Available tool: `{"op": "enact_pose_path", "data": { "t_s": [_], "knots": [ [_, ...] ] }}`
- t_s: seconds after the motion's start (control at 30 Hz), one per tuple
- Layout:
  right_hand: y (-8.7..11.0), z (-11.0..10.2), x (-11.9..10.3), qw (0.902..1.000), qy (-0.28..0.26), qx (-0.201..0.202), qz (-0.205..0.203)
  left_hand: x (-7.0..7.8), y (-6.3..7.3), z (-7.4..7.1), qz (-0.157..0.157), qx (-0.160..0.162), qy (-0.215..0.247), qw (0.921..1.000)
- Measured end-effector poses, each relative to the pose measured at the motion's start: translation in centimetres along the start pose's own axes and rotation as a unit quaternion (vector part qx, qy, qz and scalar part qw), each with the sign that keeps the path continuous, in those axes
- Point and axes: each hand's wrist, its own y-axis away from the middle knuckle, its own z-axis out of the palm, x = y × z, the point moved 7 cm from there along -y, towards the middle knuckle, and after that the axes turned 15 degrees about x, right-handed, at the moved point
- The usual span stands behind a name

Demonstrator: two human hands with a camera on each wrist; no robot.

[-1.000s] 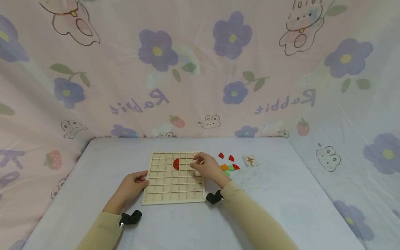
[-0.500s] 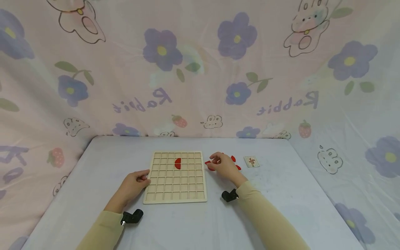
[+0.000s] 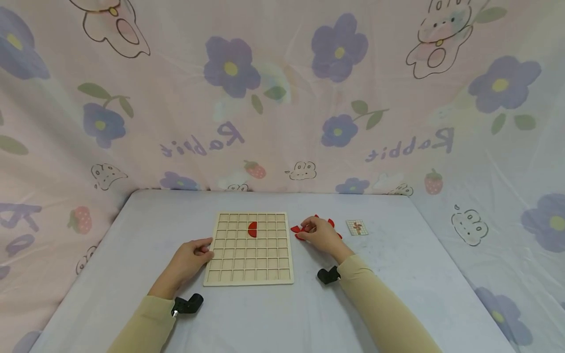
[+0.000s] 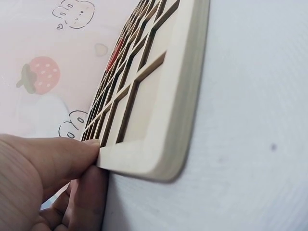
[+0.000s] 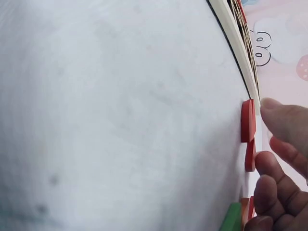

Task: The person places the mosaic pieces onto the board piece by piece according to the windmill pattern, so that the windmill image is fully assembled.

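A wooden grid board point(image 3: 248, 283) lies flat, with two red quarter-circle pieces point(image 3: 253, 229) in neighbouring cells that together form a half disc. My left hand point(image 3: 184, 264) pinches the board's left edge, the thumb point(image 4: 72, 151) on the rim and the fingers lower down. To the right of the board, my right hand point(image 3: 324, 238) is close over several loose red pieces point(image 3: 295, 229). From the right wrist, a red piece point(image 5: 247, 120) stands near the thumb point(image 5: 284, 118), which is apart from the fingers; a green piece point(image 5: 233, 219) is below.
A small card point(image 3: 357, 227) with a grid and a reddish figure lies right of the loose pieces. The white tabletop point(image 3: 265, 318) ends at a flower-and-rabbit print curtain point(image 3: 282, 108) behind. Black wrist cameras point(image 3: 190, 304) sit on both wrists.
My right hand has moved right, from above the board to the loose pieces, and then slightly farther right. The left hand keeps its place at the board's left edge.
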Motion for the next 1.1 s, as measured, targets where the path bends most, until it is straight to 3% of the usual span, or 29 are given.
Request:
{"op": "enact_pose_path", "data": {
  "t_s": [0.53,1.1],
  "knots": [
    [-0.4,-1.0,0.9,0.9995,0.025,0.013,0.012,-0.2,0.0,0.1,-0.006,-0.006,0.008,0.9999],
    [-1.4,-0.1,0.9,0.9981,0.06,0.002,-0.012,0.2,0.2,0.0,-0.004,-0.006,0.006,1.0]
  ]
}}
